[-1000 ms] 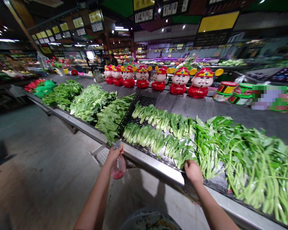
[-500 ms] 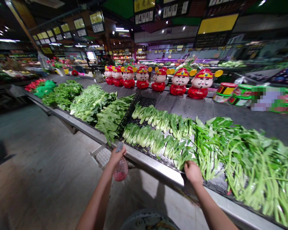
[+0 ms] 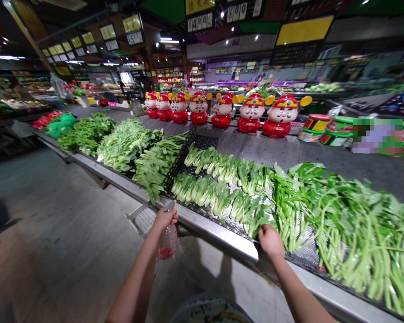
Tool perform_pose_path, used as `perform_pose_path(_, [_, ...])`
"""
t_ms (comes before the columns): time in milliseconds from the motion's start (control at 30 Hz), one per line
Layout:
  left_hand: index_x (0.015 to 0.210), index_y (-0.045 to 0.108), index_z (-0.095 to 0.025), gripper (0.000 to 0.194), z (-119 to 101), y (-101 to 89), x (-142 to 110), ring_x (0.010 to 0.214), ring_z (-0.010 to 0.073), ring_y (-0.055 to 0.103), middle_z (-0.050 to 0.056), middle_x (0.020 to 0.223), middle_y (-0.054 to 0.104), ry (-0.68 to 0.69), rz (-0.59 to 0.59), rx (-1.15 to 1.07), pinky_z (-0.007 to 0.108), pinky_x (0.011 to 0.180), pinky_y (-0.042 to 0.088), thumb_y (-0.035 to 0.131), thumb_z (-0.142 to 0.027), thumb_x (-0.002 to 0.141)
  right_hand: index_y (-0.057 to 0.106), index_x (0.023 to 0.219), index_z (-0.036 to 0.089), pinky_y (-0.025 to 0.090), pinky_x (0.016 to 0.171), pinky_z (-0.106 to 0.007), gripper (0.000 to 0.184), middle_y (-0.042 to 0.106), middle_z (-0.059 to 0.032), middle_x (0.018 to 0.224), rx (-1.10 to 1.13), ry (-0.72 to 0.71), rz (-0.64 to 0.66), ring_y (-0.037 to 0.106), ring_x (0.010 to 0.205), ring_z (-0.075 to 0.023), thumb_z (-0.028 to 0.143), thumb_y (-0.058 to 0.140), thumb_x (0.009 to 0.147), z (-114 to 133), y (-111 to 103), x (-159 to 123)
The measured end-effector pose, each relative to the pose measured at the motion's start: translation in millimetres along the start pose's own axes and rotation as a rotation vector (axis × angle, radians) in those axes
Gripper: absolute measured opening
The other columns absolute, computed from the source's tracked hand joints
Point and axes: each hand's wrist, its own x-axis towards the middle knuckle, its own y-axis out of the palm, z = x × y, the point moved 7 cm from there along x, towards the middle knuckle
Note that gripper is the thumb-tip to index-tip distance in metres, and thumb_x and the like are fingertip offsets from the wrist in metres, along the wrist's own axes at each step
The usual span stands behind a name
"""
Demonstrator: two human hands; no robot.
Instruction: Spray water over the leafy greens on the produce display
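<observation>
My left hand [image 3: 165, 218] is closed around the neck of a spray bottle [image 3: 168, 242], clear with a grey head and some reddish liquid at its base. It hangs in front of the stand's metal edge. At the near right end of the front row, my right hand [image 3: 271, 241] has its fingers curled at a small head of bok choy [image 3: 254, 225]; the fingertips are partly hidden. More bok choy [image 3: 202, 190] lies in two rows on a perforated surface, leaves pointing away in the back row.
Long-stemmed greens [image 3: 357, 237] lie to the right. Left of a black crate wall [image 3: 180, 163] are leafy vegetables [image 3: 126, 143]. Red figurines [image 3: 249, 119] and stacked tubs [image 3: 338, 130] line the back. A metal rail [image 3: 222, 233] edges the stand; a round container [image 3: 208, 309] stands below.
The spray bottle in my left hand has tilted slightly, its base swinging a little left and down. My right hand stays at the same bok choy. The view has shifted slightly.
</observation>
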Motion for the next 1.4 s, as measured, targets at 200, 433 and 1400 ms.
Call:
perform_pose_path(200, [0.063, 0.057, -0.014, 0.028, 2, 3.4, 0, 0.038, 0.0117, 0.055, 0.0, 0.048, 0.059, -0.031, 0.006, -0.016, 0.022, 0.042, 0.043, 0.067, -0.039, 0.07, 0.066, 0.095, 0.012, 0.04, 0.08, -0.028, 0.032, 0.065, -0.013, 0.098, -0.003, -0.005, -0.005, 0.059, 0.088, -0.02, 0.023, 0.037, 0.086, 0, 0, 0])
perform_pose_path(433, [0.062, 0.057, -0.014, 0.029, 4, 0.3, 4, 0.043, 0.0122, 0.057, 0.001, 0.049, 0.059, 0.019, -0.036, -0.027, 0.021, 0.043, 0.043, 0.066, -0.041, 0.07, 0.065, 0.091, 0.014, 0.04, 0.079, -0.027, 0.03, 0.066, -0.0116, 0.094, -0.018, -0.007, -0.006, 0.059, 0.087, -0.0195, 0.023, 0.036, 0.086, 2, -3, 0])
perform_pose_path(1400, [0.091, 0.067, -0.014, 0.038, -20, 4.4, 15, 0.044, 0.0108, 0.055, -0.001, 0.05, 0.059, 0.077, -0.092, -0.001, 0.019, 0.045, 0.042, 0.064, -0.046, 0.072, 0.066, 0.092, 0.014, 0.04, 0.081, -0.026, 0.03, 0.066, -0.0115, 0.096, 0.01, 0.034, 0.037, 0.059, 0.089, -0.019, 0.023, 0.037, 0.086, 3, -6, -1])
